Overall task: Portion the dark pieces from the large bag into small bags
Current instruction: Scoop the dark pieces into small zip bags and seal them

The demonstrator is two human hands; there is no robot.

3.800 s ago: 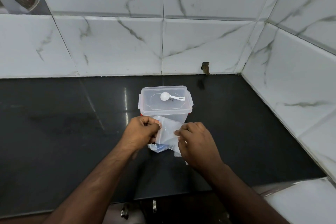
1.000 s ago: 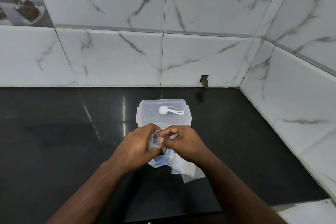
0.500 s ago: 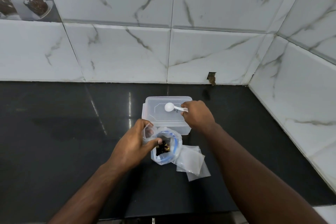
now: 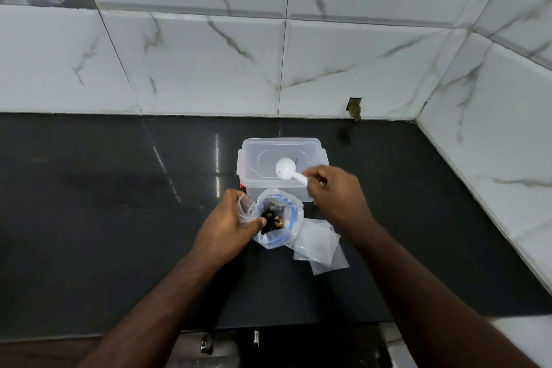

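The large clear bag (image 4: 291, 219) with a blue zip rim stands open on the black counter, dark pieces (image 4: 271, 219) visible inside. My left hand (image 4: 228, 225) holds a small clear bag (image 4: 246, 207) against the large bag's left rim, thumb at the opening. My right hand (image 4: 336, 196) pinches the handle of a white scoop (image 4: 286, 169), whose bowl hovers over the lid of a clear plastic container (image 4: 257, 164) just behind the bag. More small clear bags (image 4: 319, 243) lie flat to the right of the large bag.
White marble-pattern tiled walls close the counter (image 4: 119, 203) at the back and on the right. The counter's front edge runs below my forearms, with metal fittings (image 4: 206, 343) underneath. A small dark chip (image 4: 354, 107) marks the back wall's base.
Both hands were working together at the bags. My right hand let go, reached back to the container lid and took the white scoop by its handle. My left hand stayed on the small bag.
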